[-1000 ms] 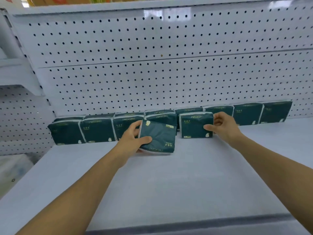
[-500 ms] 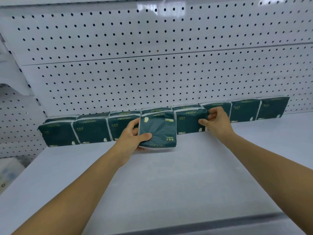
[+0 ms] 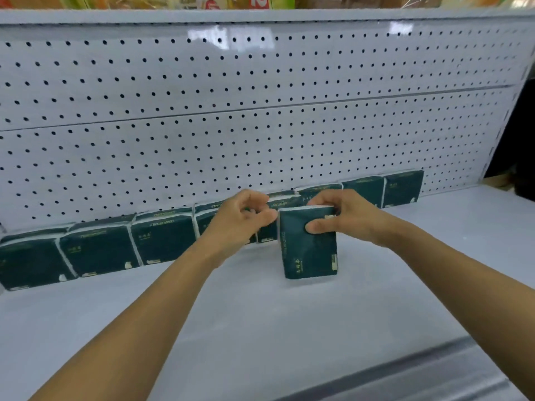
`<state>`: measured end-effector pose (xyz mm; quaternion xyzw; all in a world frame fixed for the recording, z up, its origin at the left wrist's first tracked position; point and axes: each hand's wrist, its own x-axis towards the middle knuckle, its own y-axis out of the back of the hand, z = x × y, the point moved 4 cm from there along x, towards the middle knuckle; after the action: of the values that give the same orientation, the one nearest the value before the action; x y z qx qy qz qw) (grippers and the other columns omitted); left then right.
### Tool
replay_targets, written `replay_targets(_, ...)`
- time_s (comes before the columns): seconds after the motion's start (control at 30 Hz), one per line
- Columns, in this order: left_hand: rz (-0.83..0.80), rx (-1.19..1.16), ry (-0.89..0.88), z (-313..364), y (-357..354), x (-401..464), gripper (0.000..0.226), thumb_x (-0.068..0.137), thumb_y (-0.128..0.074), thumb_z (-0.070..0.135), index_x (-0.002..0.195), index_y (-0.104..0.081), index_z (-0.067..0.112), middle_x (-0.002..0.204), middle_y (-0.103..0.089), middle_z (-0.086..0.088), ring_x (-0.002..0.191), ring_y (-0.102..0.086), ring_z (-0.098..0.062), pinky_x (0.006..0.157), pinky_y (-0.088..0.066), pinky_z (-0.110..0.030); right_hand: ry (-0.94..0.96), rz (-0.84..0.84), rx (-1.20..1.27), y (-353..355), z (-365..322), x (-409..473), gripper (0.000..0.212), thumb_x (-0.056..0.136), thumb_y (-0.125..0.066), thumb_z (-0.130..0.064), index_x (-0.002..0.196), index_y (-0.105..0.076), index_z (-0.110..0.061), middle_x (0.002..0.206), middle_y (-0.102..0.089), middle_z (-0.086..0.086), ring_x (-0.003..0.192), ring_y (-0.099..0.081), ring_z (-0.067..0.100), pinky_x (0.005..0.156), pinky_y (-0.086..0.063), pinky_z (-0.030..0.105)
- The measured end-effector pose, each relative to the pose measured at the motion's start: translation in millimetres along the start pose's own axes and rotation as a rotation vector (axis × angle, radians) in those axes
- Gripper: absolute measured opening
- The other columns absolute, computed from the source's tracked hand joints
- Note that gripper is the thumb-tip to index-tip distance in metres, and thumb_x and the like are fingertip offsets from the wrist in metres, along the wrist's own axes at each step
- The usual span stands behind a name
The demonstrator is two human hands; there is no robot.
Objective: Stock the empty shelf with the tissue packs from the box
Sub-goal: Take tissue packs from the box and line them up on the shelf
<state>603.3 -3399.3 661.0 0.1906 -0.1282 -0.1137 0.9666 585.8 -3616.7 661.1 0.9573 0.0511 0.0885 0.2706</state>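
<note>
Several dark green tissue packs [image 3: 162,238] stand in a row along the back of the white shelf [image 3: 260,328], leaning on the pegboard. My right hand [image 3: 347,217] grips the top of one more tissue pack [image 3: 308,250], thumb on its front face. That pack stands on end on the shelf, in front of the row's middle. My left hand [image 3: 238,222] hovers just left of it with loosely curled fingers. Its thumb tip is at the pack's upper left edge, and it holds nothing I can see. No box is in view.
A white pegboard wall [image 3: 260,125] closes the shelf's back. An upper shelf edge [image 3: 260,15] with colourful goods runs overhead. The shelf's grey front lip [image 3: 405,369] crosses the lower right. A dark gap [image 3: 521,146] lies past the shelf's right end.
The pack that my left hand held has passed to my right hand and now stands on end. My left hand has let go. My right hand left the second-row pack.
</note>
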Motion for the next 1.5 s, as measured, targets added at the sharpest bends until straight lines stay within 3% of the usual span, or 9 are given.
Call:
replay_targets(0.07,0.122,0.169,-0.071,-2,-2,12,0.033,0.091,-0.067,0.035,0.121,-0.056,0.029,0.122,-0.059,0.011,0.109,-0.058,-0.006,0.082,-0.048,-0.021,-0.079,0.081,0.195,29,33,-3,0.024,0.08,-0.077,-0.011,0.1,-0.063,-0.01,0.1,-0.072,0.009,0.095,-0.07,0.025,0.084,-0.056,0.035)
replay_targets(0.2,0.12,0.87,-0.248,-18,-33,33,0.073,0.088,-0.067,0.046,0.148,-0.033,0.022,0.15,-0.037,0.002,0.136,-0.037,-0.019,0.117,-0.026,-0.038,-0.219,0.23,0.494,67,87,-2,0.02,0.084,-0.07,0.0,0.096,-0.055,-0.004,0.107,-0.069,0.018,0.099,-0.069,0.031,0.085,-0.058,0.041)
replay_targets(0.33,0.142,1.241,-0.263,-34,-55,49,0.089,0.09,-0.059,0.052,0.156,-0.008,0.02,0.163,-0.011,-0.002,0.151,-0.008,-0.021,0.121,0.008,-0.043,-0.291,0.301,0.376,76,121,7,0.017,0.086,-0.072,-0.008,0.093,-0.057,-0.007,0.096,-0.069,0.011,0.089,-0.068,0.025,0.076,-0.056,0.035)
replay_targets(0.47,0.159,1.425,-0.21,-42,-59,59,0.091,0.094,-0.052,0.053,0.157,0.004,0.019,0.166,-0.001,-0.004,0.153,0.002,-0.022,0.12,0.011,-0.049,-0.22,0.365,0.108,79,129,21,0.014,0.086,-0.074,-0.02,0.09,-0.065,-0.011,0.082,-0.068,0.003,0.074,-0.061,0.017,0.066,-0.046,0.026)
replay_targets(0.6,0.156,1.473,-0.188,-42,-61,65,0.089,0.095,-0.052,0.051,0.157,0.004,0.021,0.165,-0.007,-0.002,0.152,-0.008,-0.022,0.117,0.015,-0.048,-0.149,0.388,0.007,73,132,36,0.017,0.084,-0.076,-0.02,0.092,-0.067,-0.009,0.084,-0.07,0.007,0.078,-0.065,0.023,0.076,-0.053,0.038)
replay_targets(0.73,0.178,1.485,-0.191,-44,-63,67,0.088,0.095,-0.053,0.051,0.157,0.003,0.022,0.164,-0.013,-0.001,0.151,-0.014,-0.022,0.117,0.015,-0.048,-0.134,0.418,-0.04,62,132,46,0.018,0.086,-0.073,-0.021,0.099,-0.064,-0.011,0.087,-0.068,-0.001,0.084,-0.065,0.019,0.077,-0.053,0.032)
replay_targets(0.87,0.195,1.47,-0.22,-45,-63,69,0.088,0.094,-0.055,0.05,0.157,0.0,0.022,0.163,-0.015,0.001,0.15,-0.015,-0.019,0.117,0.015,-0.047,-0.13,0.433,-0.073,56,133,52,0.019,0.088,-0.071,-0.022,0.101,-0.059,-0.016,0.083,-0.067,-0.008,0.083,-0.065,0.014,0.081,-0.055,0.038)
replay_targets(1.27,0.18,1.486,-0.217,-42,-62,67,0.087,0.094,-0.054,0.05,0.158,-0.002,0.02,0.163,-0.015,0.001,0.15,-0.015,-0.018,0.116,0.016,-0.047,-0.13,0.385,-0.248,50,126,61,0.014,0.091,-0.066,-0.024,0.099,-0.058,-0.016,0.082,-0.065,-0.008,0.085,-0.064,0.017,0.076,-0.053,0.036)
replay_targets(1.5,0.222,1.388,-0.158,-17,-63,49,0.093,0.091,-0.047,0.065,0.157,0.005,0.024,0.166,0.004,-0.001,0.152,0.005,-0.021,0.121,0.01,-0.052,-0.137,0.452,-0.497,58,100,30,0.05,0.097,-0.053,-0.041,0.14,-0.043,-0.018,0.135,-0.053,0.003,0.118,-0.053,0.023,0.087,-0.044,0.038)
